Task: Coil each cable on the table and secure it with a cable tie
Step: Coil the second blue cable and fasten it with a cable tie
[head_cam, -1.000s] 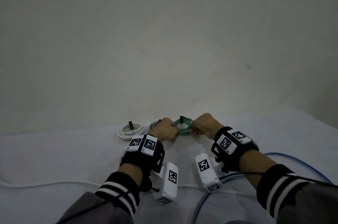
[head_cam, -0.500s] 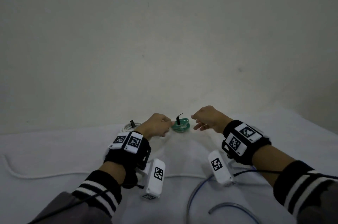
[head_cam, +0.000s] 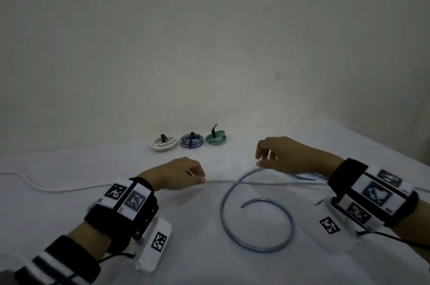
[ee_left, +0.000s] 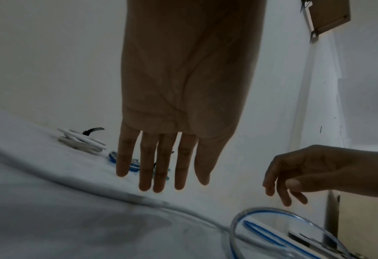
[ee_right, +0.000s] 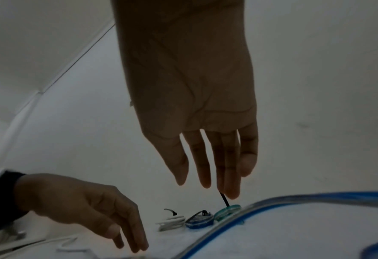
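Observation:
Three tied coils lie in a row by the back wall: a white coil (head_cam: 163, 143), a blue coil (head_cam: 192, 142) and a green coil (head_cam: 216, 139), each with a black cable tie. A loose blue cable (head_cam: 256, 224) curls on the white table in front of my right hand (head_cam: 265, 157), which hovers above its far end with fingers relaxed and empty. My left hand (head_cam: 186, 175) hangs just over a loose white cable (head_cam: 69, 188) that runs across the table, fingers straight and holding nothing. The wrist views show both hands, the left hand (ee_left: 161, 175) and the right hand (ee_right: 207, 177), empty.
The table (head_cam: 197, 261) is covered in white cloth and meets a plain wall at the back. Its right edge falls away at the far right. More blue cable strands (head_cam: 307, 176) lie under my right wrist.
Both hands let go of the green coil and drew back toward me. The green coil now lies in the row with the others. My view dropped to show the loose blue cable.

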